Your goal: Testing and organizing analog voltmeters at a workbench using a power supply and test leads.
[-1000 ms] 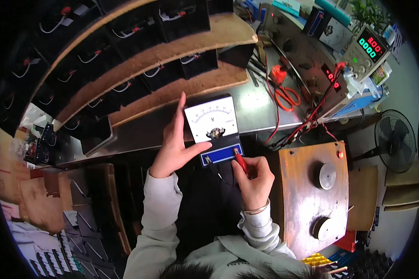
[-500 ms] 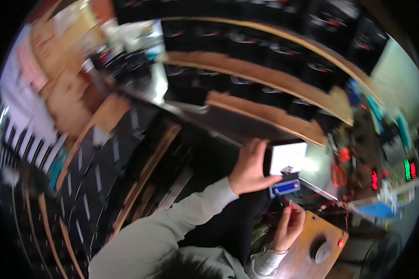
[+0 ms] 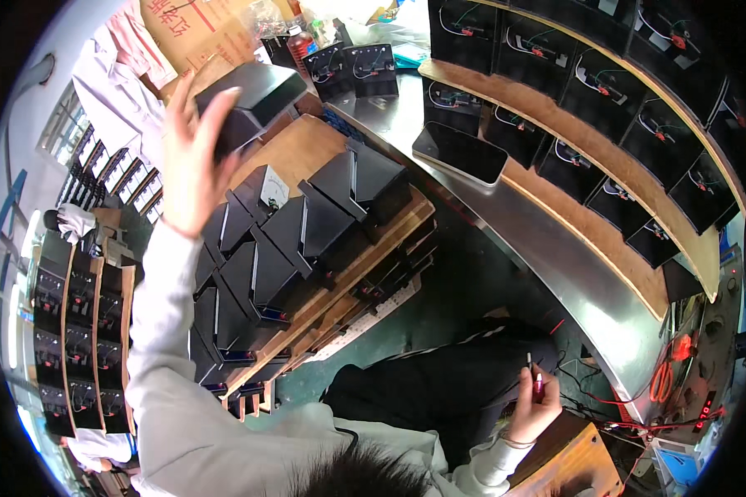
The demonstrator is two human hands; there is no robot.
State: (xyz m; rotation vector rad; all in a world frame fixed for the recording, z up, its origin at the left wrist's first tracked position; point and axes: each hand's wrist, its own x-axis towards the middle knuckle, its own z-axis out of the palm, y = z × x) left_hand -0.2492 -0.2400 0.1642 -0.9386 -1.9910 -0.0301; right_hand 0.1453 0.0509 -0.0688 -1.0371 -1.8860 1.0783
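At the upper left my left hand (image 3: 192, 161) is raised with its fingers apart. It is right beside a black box (image 3: 265, 93) at the far end of the cart; whether thumb or fingertips touch the box cannot be told. My right hand (image 3: 535, 407), low on the right, is closed around a slim pen-like tool (image 3: 539, 386) with a red barrel and a dark tip pointing up. The tool's exact kind is unclear. Between the hands, rows of black boxes (image 3: 327, 224) lie tilted against each other on the wooden-topped cart (image 3: 307, 137).
A metal bench (image 3: 547, 257) curves along the right, with a black phone-like slab (image 3: 460, 152) on it. Wooden shelves (image 3: 555, 103) hold wired black boxes. Red cables (image 3: 661, 381) hang at the right, near a wooden stool (image 3: 584, 468). Cardboard (image 3: 195, 29) stands at the back left.
My left hand has swung from the bench side to the upper left, and its fingers are now spread. My right hand still grips the tool, drawn away from the blue module. The view has turned left.
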